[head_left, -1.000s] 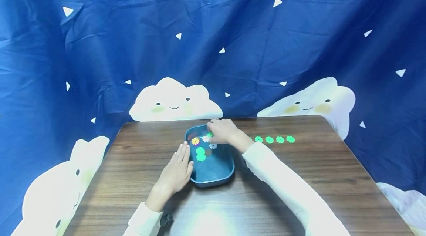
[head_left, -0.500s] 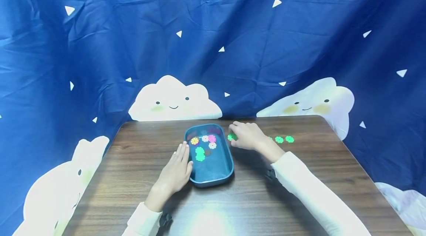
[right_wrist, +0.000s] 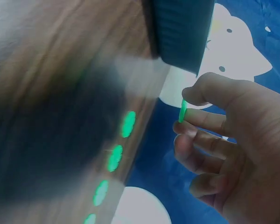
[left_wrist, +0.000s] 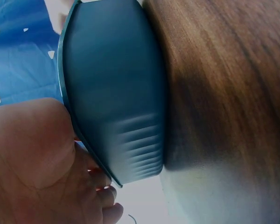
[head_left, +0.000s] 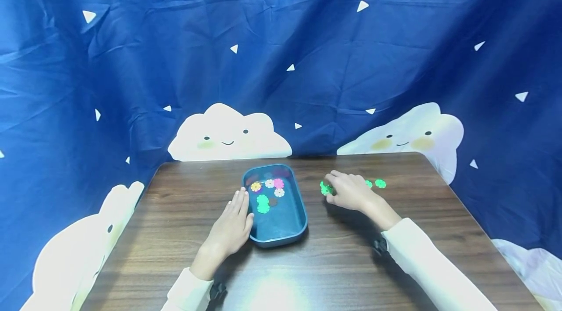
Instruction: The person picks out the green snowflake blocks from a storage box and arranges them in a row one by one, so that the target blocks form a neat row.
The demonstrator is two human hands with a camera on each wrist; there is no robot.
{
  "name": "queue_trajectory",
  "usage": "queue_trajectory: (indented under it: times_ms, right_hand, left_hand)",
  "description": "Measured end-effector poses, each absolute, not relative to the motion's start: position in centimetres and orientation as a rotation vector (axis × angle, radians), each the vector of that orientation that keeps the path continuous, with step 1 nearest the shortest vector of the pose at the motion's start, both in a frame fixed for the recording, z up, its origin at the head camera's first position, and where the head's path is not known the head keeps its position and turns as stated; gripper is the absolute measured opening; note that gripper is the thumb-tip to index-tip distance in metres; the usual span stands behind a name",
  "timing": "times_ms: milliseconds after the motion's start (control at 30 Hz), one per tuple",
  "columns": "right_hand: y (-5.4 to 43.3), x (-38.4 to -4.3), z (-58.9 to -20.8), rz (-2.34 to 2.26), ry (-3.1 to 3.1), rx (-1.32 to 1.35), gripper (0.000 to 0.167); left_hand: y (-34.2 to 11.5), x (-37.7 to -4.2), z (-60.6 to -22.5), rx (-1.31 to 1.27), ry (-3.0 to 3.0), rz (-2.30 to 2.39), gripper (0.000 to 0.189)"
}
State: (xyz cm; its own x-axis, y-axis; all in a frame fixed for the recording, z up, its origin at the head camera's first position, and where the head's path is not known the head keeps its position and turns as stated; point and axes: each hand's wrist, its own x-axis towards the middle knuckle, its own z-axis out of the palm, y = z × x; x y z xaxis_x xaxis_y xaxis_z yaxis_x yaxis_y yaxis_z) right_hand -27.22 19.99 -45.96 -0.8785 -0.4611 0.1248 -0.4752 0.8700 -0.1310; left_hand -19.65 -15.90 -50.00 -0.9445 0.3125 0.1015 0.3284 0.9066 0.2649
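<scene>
My right hand (head_left: 351, 192) pinches a green flower-shaped plastic disc (right_wrist: 183, 110) between thumb and index finger. It is above the table to the right of the tray. A row of similar green discs (right_wrist: 115, 158) lies on the table below it, partly hidden by the hand in the head view. My left hand (head_left: 230, 223) lies with straight fingers along the left rim of a dark teal tray (head_left: 278, 228). In the tray are green discs (head_left: 263, 204), a pink disc (head_left: 278, 183), an orange disc (head_left: 255, 186) and white discs (head_left: 279, 192).
The wooden table (head_left: 184, 199) ends at a blue curtain (head_left: 307, 57) printed with white clouds. At the row's right end, a green disc (head_left: 380, 184) lies near the back edge.
My right hand has come out of the tray and moved right with a green disc, over to the row on the table. The pink disc in the tray is uncovered. My left hand stays put.
</scene>
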Motion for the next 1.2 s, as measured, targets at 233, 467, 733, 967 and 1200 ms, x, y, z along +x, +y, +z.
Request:
queue_trajectory:
  times_ms: [233, 467, 733, 967, 1200]
  right_hand:
    - [20.9, -26.7, -47.7, 0.269, -2.935, 0.744, 0.021]
    - [21.1, -26.5, -49.0, 0.304, -2.970, 0.747, 0.021]
    - [21.1, -26.7, -50.7, 0.270, -2.934, 0.740, 0.023]
    - [21.1, -26.9, -51.8, 0.280, -2.936, 0.748, 0.026]
    - [21.1, -26.9, -52.0, 0.296, -2.946, 0.734, 0.026]
  left_hand:
    - [-16.0, -19.8, -50.4, -0.501, -3.025, -0.427, 0.066]
    - [-16.0, -19.7, -50.3, -0.498, -3.023, -0.432, 0.066]
    - [-15.9, -19.7, -50.2, -0.492, -3.032, -0.441, 0.067]
    - [-15.8, -19.7, -50.2, -0.490, -3.047, -0.438, 0.067]
    - [-15.9, -19.7, -50.1, -0.497, -3.035, -0.432, 0.067]
